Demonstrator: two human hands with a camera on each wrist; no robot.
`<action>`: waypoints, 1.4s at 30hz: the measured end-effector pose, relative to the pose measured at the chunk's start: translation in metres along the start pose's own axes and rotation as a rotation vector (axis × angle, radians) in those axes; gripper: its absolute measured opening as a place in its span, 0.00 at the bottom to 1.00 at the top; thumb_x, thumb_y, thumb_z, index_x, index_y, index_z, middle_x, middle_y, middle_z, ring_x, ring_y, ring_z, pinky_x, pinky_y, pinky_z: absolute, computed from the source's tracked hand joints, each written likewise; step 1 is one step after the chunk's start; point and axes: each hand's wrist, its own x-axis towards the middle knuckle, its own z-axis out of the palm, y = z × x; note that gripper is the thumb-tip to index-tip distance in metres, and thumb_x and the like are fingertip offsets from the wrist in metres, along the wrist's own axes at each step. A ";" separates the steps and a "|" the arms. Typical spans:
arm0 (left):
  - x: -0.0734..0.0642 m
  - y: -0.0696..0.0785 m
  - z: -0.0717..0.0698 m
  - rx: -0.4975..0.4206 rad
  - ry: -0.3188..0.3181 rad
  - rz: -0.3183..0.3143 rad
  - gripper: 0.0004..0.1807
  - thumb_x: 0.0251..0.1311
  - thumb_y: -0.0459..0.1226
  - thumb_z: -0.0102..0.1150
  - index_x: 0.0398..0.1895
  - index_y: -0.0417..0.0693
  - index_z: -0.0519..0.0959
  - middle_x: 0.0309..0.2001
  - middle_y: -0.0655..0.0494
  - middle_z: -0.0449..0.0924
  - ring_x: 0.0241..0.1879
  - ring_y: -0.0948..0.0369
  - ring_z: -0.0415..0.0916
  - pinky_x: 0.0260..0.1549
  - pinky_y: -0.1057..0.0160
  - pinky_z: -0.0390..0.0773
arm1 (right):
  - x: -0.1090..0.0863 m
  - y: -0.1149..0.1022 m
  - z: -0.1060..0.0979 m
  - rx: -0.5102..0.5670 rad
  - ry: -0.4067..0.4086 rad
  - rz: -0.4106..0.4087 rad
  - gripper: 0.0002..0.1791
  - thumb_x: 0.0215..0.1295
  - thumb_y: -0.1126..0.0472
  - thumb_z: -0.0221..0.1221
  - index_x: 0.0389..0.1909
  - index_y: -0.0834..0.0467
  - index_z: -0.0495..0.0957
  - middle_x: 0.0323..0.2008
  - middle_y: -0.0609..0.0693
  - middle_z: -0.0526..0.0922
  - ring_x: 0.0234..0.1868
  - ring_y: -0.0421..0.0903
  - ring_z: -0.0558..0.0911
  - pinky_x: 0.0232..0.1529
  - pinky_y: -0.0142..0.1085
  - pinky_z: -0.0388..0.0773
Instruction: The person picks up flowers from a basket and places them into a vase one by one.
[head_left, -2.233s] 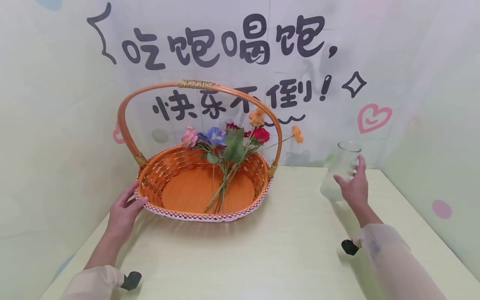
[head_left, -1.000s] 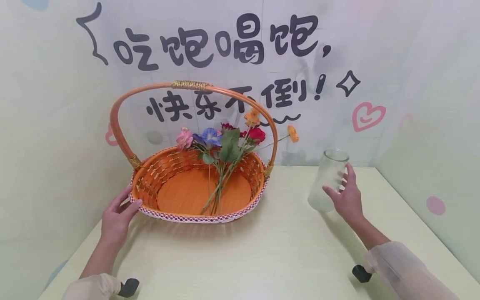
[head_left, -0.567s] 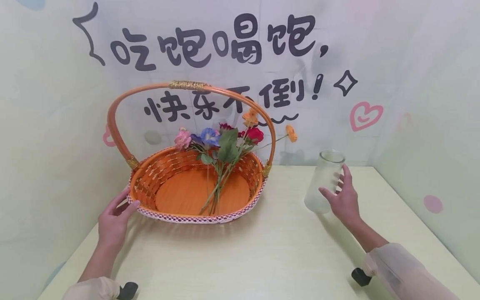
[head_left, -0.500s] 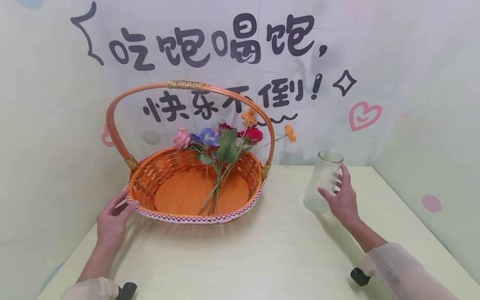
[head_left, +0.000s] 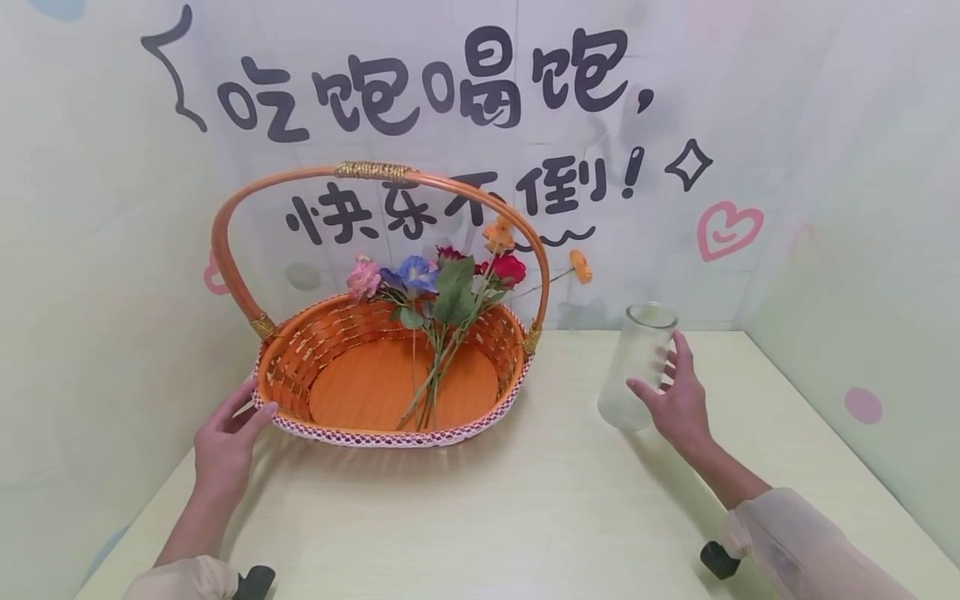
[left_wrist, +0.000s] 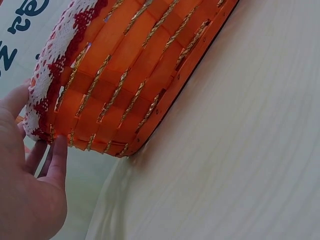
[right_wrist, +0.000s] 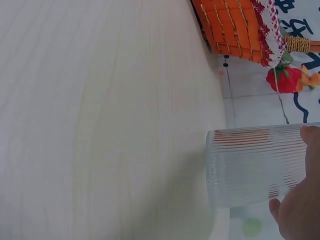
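Note:
An orange woven basket (head_left: pixel 288 408) with a tall arched handle and a lace-trimmed rim stands on the table. My left hand (head_left: pixel 225 450) holds its left end, thumb and fingers at the lace rim and outer wall, as the left wrist view shows. Several artificial flowers (head_left: pixel 416 275), pink, blue, red and orange, lean in the basket with their stems on its floor. To the right, my right hand (head_left: pixel 681 408) grips a clear ribbed glass vase (head_left: pixel 626 367) by its side, thumb in front and fingers behind. The vase is close over the table, leaning slightly, mouth up.
The pale wooden table (head_left: pixel 480 508) runs up to a back wall (head_left: pixel 450 50) with large dark lettering. Side walls flank the table on both sides. One orange flower (head_left: pixel 580 267) sticks out past the basket's right end, towards the vase.
My right hand has carried the vase leftward and a little nearer to me. My left hand stays at the basket's left end, and the head view has turned slightly right.

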 end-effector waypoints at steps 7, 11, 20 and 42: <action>-0.001 0.000 0.002 -0.002 -0.002 0.005 0.32 0.47 0.36 0.62 0.59 0.53 0.65 0.59 0.58 0.62 0.44 0.69 0.69 0.34 0.76 0.73 | -0.003 -0.003 0.005 0.014 -0.022 -0.015 0.53 0.44 0.56 0.66 0.63 0.33 0.39 0.55 0.61 0.63 0.49 0.60 0.70 0.42 0.51 0.71; -0.001 0.001 0.003 -0.006 -0.007 0.006 0.32 0.47 0.36 0.62 0.59 0.52 0.65 0.59 0.57 0.61 0.44 0.69 0.69 0.34 0.76 0.73 | -0.004 -0.005 0.009 0.019 -0.023 -0.033 0.53 0.43 0.56 0.66 0.63 0.33 0.40 0.55 0.61 0.63 0.49 0.60 0.70 0.42 0.51 0.72; -0.004 0.005 0.003 -0.018 -0.015 -0.018 0.32 0.47 0.37 0.62 0.59 0.53 0.64 0.60 0.58 0.60 0.45 0.69 0.67 0.36 0.76 0.72 | -0.005 -0.008 0.016 0.030 -0.015 -0.069 0.53 0.42 0.57 0.67 0.63 0.34 0.42 0.54 0.59 0.64 0.50 0.56 0.69 0.42 0.49 0.73; -0.004 0.007 0.000 -0.010 -0.078 0.006 0.33 0.48 0.36 0.60 0.60 0.52 0.62 0.60 0.55 0.58 0.45 0.69 0.68 0.37 0.75 0.71 | -0.009 -0.013 0.028 0.023 -0.057 -0.110 0.52 0.43 0.55 0.66 0.64 0.35 0.41 0.54 0.58 0.65 0.49 0.56 0.70 0.41 0.48 0.73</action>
